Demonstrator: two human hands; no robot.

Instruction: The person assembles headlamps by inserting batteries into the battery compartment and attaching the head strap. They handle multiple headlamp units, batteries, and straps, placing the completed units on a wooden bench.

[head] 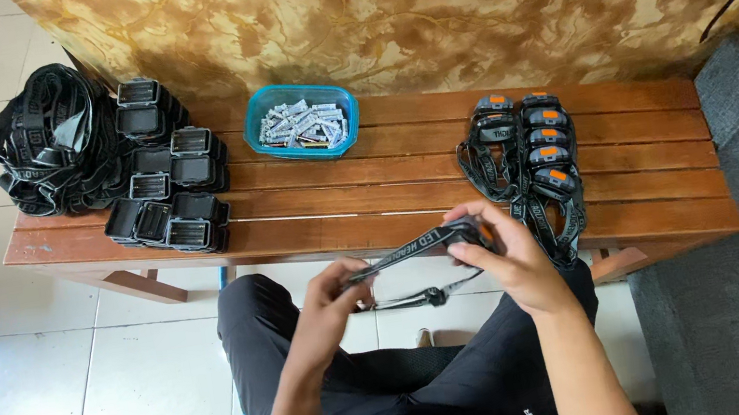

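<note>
Both hands, left (331, 306) and right (512, 259), grip headlamp (469, 234) (strap taut).

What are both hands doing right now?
Left hand: closed on the black elastic strap of a headlamp.
Right hand: closed around the black headlamp body.

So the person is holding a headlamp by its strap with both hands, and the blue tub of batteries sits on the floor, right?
Not quite. The blue tub of batteries sits on the wooden bench, not the floor, as the head view shows. The rest holds: the left hand and right hand both hold a headlamp by its strap.
</note>
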